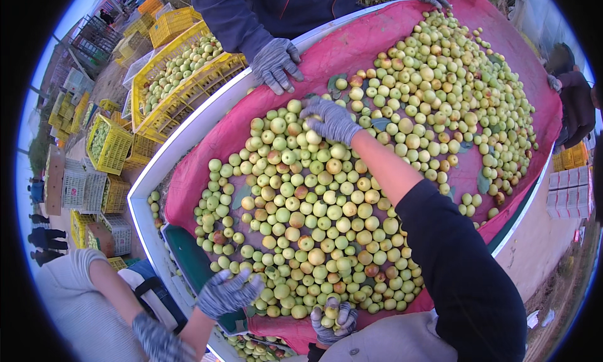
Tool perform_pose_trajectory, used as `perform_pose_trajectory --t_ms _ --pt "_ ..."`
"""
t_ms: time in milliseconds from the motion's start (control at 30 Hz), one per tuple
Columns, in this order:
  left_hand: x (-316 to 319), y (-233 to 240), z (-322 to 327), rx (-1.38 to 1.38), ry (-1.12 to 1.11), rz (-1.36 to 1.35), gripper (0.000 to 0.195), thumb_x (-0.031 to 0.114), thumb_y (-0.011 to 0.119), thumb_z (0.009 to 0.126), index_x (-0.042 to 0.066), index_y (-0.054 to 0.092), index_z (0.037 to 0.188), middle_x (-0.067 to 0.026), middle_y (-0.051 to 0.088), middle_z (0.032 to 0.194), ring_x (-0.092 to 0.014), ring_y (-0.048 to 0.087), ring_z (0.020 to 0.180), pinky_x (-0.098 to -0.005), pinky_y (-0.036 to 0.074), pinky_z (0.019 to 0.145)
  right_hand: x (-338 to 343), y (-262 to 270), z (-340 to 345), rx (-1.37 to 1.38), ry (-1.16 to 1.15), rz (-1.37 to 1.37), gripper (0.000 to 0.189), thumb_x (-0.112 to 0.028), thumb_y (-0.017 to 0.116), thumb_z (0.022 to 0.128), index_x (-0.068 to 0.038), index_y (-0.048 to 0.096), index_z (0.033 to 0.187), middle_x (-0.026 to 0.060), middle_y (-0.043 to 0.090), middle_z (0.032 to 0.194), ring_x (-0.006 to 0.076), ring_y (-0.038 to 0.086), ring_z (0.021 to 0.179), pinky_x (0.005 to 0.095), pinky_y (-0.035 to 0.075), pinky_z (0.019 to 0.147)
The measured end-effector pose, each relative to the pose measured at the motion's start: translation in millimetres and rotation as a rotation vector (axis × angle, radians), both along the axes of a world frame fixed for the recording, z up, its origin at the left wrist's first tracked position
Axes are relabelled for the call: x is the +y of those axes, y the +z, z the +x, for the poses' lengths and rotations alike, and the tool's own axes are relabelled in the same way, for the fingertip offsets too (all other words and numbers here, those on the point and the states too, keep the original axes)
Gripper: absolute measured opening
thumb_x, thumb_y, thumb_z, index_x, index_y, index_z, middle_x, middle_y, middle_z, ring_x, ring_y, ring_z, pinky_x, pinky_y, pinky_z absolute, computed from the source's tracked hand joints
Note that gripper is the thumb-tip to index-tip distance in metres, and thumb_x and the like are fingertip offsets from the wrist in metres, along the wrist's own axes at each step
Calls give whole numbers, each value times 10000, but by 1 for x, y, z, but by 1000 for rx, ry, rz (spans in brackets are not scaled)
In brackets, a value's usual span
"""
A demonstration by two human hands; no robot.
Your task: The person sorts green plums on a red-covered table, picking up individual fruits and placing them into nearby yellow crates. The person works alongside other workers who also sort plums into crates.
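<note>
A thick spread of small round green and yellow fruits (325, 211), which look like jujubes, covers a pink cloth (207, 147) in a white-edged bed. My left hand (333, 322), in a striped grey knit glove, is low at the near edge. Its fingers curl up around a few fruits (329, 321). My right hand (331, 120), gloved alike, reaches across to the far side of the near heap. Its fingertips rest among the fruits there; whether it grips one is hidden. Some fruits show reddish-brown patches, and green leaves (241, 196) lie among them.
Across the bed, a co-worker's gloved hand (277, 65) rests on the cloth's edge. At left, another co-worker's gloved hand (230, 293) hovers by a green panel (188, 253). Yellow crates (188, 100) of fruit stand outside the white rim (141, 187).
</note>
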State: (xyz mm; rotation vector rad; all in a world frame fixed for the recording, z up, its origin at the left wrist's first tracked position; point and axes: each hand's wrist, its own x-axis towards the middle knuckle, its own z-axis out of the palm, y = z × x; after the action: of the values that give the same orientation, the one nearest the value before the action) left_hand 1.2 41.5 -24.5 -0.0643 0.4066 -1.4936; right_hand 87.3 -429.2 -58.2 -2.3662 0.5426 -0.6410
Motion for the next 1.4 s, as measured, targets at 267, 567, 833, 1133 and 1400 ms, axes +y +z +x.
perform_pose_trajectory --t_ms 267,567,833,1133,1400 --pt "5 -14 -6 14 20 -4 370 355 541 930 105 562 1202 -60 512 903 -160 457 784 -187 446 475 171 1 -46 17 51 -221 306 -283 579 905 -166 643 1180 53 644 1178 289 609 972 399 523 824" --pt "8 12 9 -162 122 -154 431 382 552 927 134 549 1279 -77 613 1137 -223 540 1043 -246 498 614 234 7 -132 258 -99 -121 418 -284 498 914 -108 557 1289 121 643 1153 296 603 1037 427 471 913" --pt "48 10 36 -177 179 -103 463 392 424 982 219 467 1409 -71 456 1469 -301 338 1405 -521 336 1104 209 77 -165 -127 -192 144 382 -201 579 914 -156 572 1294 136 611 1273 324 574 1180 390 456 1017" --pt "46 1 -4 -7 226 -29 434 377 404 1004 184 487 1383 -18 487 1437 -244 352 1386 -484 283 1140 198 137 -219 -362 -390 6 234 -51 577 918 -49 652 1140 109 677 1087 232 653 995 331 519 884" --pt "37 1 -9 92 122 -108 463 423 486 970 184 499 1366 -6 522 1389 -237 461 1274 -463 347 1092 192 51 -121 465 -231 -2 334 -76 565 881 -120 620 1207 122 611 1173 307 602 1080 403 484 953"
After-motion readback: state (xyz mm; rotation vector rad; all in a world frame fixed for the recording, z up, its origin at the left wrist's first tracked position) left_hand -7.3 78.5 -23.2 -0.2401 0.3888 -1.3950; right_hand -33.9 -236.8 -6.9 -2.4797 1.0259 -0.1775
